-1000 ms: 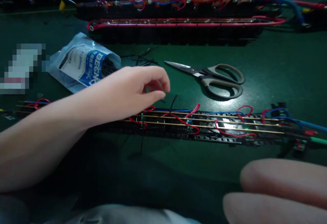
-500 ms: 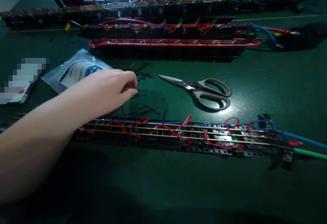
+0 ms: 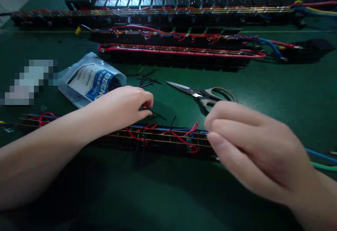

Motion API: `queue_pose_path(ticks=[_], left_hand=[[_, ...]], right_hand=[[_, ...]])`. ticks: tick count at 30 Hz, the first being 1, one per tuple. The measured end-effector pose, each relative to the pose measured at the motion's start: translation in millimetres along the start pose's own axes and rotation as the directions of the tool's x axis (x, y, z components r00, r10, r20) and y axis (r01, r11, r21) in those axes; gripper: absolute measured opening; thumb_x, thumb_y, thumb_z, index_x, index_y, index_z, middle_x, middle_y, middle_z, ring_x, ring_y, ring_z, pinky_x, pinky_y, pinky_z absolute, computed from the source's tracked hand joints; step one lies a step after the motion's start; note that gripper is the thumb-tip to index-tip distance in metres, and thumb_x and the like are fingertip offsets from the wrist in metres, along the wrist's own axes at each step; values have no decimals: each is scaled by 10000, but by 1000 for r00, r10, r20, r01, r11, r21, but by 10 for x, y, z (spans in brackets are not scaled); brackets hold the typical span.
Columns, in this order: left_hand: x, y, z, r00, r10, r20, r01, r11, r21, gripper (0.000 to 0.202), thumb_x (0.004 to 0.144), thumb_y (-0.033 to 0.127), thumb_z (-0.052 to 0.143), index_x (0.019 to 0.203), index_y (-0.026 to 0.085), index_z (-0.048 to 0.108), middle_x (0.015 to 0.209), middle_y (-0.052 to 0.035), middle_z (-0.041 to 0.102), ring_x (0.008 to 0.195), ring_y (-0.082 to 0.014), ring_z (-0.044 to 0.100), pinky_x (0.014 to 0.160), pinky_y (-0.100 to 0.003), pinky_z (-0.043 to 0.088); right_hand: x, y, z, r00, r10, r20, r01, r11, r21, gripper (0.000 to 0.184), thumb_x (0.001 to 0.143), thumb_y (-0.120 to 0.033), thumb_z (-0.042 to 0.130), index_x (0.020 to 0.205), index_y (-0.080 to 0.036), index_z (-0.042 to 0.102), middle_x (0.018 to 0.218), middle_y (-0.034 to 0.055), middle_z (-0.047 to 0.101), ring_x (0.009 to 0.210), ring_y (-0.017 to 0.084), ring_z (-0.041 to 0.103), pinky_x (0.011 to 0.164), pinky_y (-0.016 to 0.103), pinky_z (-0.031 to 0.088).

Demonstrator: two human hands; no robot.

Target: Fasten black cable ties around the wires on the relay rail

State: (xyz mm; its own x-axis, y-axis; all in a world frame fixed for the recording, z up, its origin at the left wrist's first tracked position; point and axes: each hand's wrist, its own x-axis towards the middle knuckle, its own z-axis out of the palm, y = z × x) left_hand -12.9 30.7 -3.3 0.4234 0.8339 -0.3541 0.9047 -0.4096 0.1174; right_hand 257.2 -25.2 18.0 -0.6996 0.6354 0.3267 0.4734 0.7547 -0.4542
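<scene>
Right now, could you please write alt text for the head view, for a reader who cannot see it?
A person's left hand and right hand, both curled, are at a long wired assembly on a green table. Scissors, a labelled plastic bag and thin black strips lie beyond it, with more wired assemblies farther back.

Single head-worn camera; looks forward and down across green worktop (image 3: 276, 83). Right hand (image 3: 258, 150) close to lens, left hand (image 3: 129, 104) farther off; wired strips (image 3: 158, 13) at far side, across top of view.
</scene>
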Motion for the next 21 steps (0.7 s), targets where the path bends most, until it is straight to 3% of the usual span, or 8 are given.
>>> queue_pose_path(ticks=[1, 3, 7, 11, 17, 21], left_hand=[[2, 3, 6, 1000, 2, 7, -2, 1000, 0, 209, 973, 393, 637, 1064, 247, 756, 1123, -32, 798, 1027, -262, 741, 935, -370, 511], [7, 11, 6, 1000, 3, 19, -3, 1000, -1, 178, 983, 347, 625, 1040, 242, 756, 1116, -32, 795, 1019, -257, 736, 923, -368, 503], [18, 23, -11, 999, 20, 30, -20, 1000, -10, 208, 1012, 268, 547, 991, 228, 750, 1078, -35, 788, 992, -238, 724, 917, -358, 490], [11, 54, -23, 999, 31, 9, -31, 999, -34, 194, 1011, 254, 536, 979, 214, 723, 1054, -40, 772, 951, -223, 707, 880, -348, 482], [-30, 66, -135, 996, 94, -11, -94, 990, -103, 213, 1028, 316, 540, 1096, 249, 731, 1158, -19, 781, 1014, -210, 726, 913, -336, 517], [-111, -239, -345, 986, -85, -140, 101, 988, 113, 303, 1001, 333, 511, 1169, 257, 751, 1186, -58, 785, 1076, -285, 717, 983, -419, 531]], right_hand=[[20, 102, -33, 996, -61, -63, 58, 997, -48, 391, 1120, -161, 464, 736, -197, 529, 835, 55, 649, 759, 120, 564, 783, 309, 490], [6, 256, -15, 989, -134, -59, 128, 987, -96, 330, 1087, -132, 499, 776, -185, 594, 904, 80, 686, 855, 150, 604, 826, 328, 482], [-61, 345, 134, 990, -139, 36, 138, 990, 26, 363, 1089, -135, 504, 730, -173, 546, 770, 22, 615, 678, 89, 511, 648, 271, 378], [-61, 318, 133, 999, -27, 19, 24, 989, 144, 433, 1133, -168, 456, 702, -185, 416, 600, -36, 426, 540, 67, 377, 563, 258, 300], [-34, 374, 86, 967, 248, 56, -254, 929, 269, 448, 1171, -335, 403, 789, -193, 589, 641, -7, 579, 592, 85, 528, 599, 226, 412], [2, 404, 102, 933, 346, 102, -361, 884, 298, 445, 1112, -367, 482, 721, -183, 585, 661, 13, 600, 604, 92, 516, 581, 234, 383]])
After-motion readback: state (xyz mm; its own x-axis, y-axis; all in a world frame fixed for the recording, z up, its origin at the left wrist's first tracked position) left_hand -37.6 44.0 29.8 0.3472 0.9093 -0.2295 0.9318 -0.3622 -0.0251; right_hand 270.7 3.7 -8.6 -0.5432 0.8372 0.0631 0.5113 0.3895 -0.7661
